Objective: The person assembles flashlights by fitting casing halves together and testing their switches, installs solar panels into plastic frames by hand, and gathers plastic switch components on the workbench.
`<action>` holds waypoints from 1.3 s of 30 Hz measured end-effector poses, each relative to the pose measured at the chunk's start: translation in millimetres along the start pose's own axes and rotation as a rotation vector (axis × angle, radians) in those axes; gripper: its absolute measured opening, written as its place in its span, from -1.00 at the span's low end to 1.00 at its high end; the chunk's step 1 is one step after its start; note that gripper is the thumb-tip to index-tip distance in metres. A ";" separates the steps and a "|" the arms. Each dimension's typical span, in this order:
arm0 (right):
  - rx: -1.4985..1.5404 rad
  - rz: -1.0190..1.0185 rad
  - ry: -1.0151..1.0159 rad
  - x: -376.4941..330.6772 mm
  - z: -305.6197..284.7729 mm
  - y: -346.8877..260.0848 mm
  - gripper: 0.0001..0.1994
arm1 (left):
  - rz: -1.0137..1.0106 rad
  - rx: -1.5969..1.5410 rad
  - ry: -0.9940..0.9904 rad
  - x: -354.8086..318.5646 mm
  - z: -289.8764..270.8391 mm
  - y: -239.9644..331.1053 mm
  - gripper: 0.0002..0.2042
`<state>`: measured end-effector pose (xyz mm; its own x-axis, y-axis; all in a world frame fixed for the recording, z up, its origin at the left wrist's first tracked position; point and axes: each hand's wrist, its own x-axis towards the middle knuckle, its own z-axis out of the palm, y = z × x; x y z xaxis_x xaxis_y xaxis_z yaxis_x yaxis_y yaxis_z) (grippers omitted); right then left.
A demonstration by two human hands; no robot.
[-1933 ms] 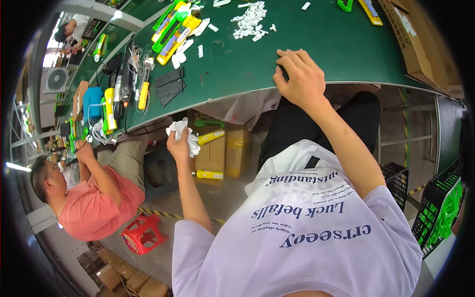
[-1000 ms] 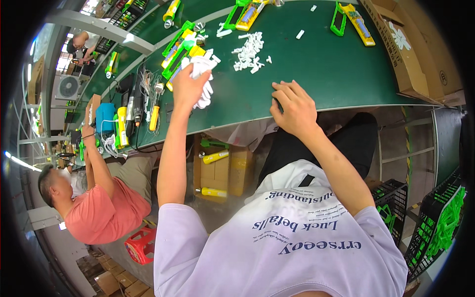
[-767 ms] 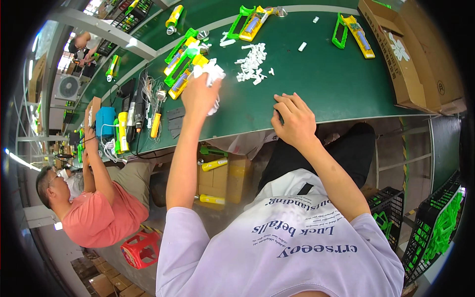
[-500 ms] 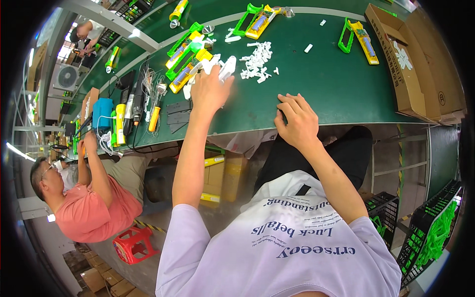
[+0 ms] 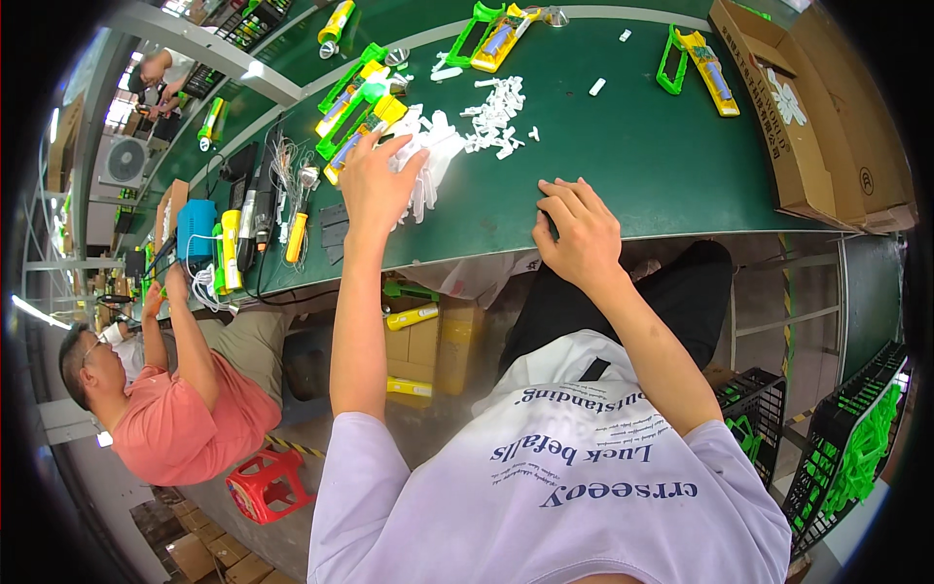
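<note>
My left hand is over the green workbench, fingers apart and curved, with nothing visible between them. Right beside its fingertips lies a heap of long white plastic pieces. Just beyond are half-assembled flashlights with yellow bodies and bright green frames; the hand hides part of the nearest one. Close to the bench's front edge my right hand rests palm down, fingers loosely stretched, holding nothing. Small white plastic parts are scattered between the hands, farther back.
Opened flashlight halves lie at the far right, near a cardboard box holding white pieces. To the left are a blue box-shaped device, tools and wires. A co-worker in a red shirt sits at the left. Black crates stand lower right.
My left hand has drawn back left and toward me, its fingers now apart. The long white pieces lie more spread out beside it. My right hand has barely moved.
</note>
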<state>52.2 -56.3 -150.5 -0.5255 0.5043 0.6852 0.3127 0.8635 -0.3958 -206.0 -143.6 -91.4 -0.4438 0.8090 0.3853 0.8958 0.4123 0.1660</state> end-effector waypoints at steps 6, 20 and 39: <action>-0.016 -0.011 0.010 -0.3 0.0 -1.2 -0.89 | -0.109 -0.463 0.087 11.7 7.6 -12.3 -0.76; -0.012 -0.013 0.013 -0.4 0.5 0.9 -0.90 | -0.092 -0.380 0.090 26.7 24.4 -30.7 -0.77; 0.147 0.046 0.149 -28.3 -41.8 -2.2 -0.82 | 0.965 -0.752 0.148 -170.5 47.8 253.7 -0.85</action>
<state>99.4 -72.7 -143.5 -0.3874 0.5460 0.7428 0.2093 0.8368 -0.5059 95.8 -156.9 -158.4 0.3704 0.5734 0.7307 0.6682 -0.7109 0.2191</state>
